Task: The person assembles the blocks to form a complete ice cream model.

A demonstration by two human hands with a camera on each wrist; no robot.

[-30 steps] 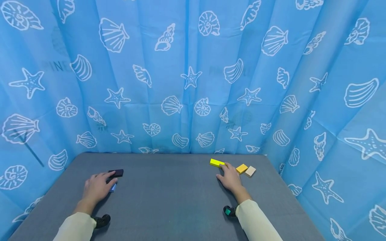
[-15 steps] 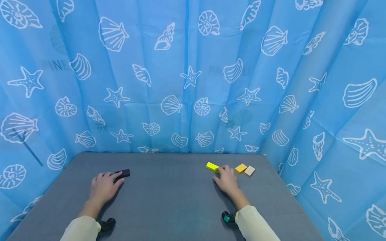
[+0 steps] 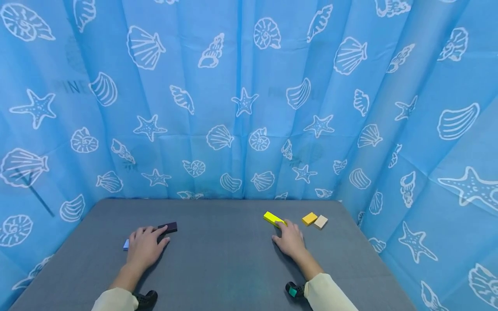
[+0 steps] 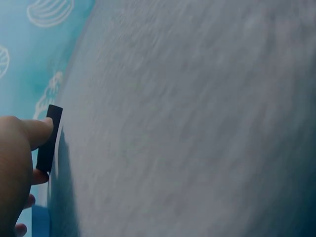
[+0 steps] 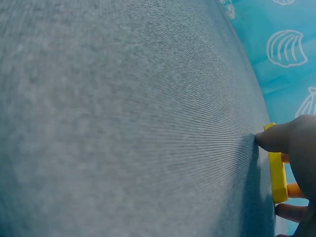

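In the head view my left hand (image 3: 145, 248) is at the left of the table, thumb and fingers pinching a black rectangular block (image 3: 170, 227). The left wrist view shows the thumb on the near face of this block (image 4: 51, 140) and fingers behind it. Part of a blue block (image 3: 126, 245) shows beside that hand; the rest is hidden. My right hand (image 3: 292, 242) pinches a bright yellow rectangular block (image 3: 272, 218) near the back right. In the right wrist view its thumb presses the near side of the yellow block (image 5: 278, 177), with fingers beyond.
An orange-yellow block (image 3: 309, 218) and a pale wooden-coloured block (image 3: 320, 222) lie side by side to the right of my right hand. Grey cloth (image 3: 221, 255) covers the table. A blue shell-patterned curtain (image 3: 233, 108) hangs behind its back edge and along the sides.
My left hand has slid right with the black block; the blue block now shows on that hand's left side. My right hand has drawn the yellow block slightly left and nearer.
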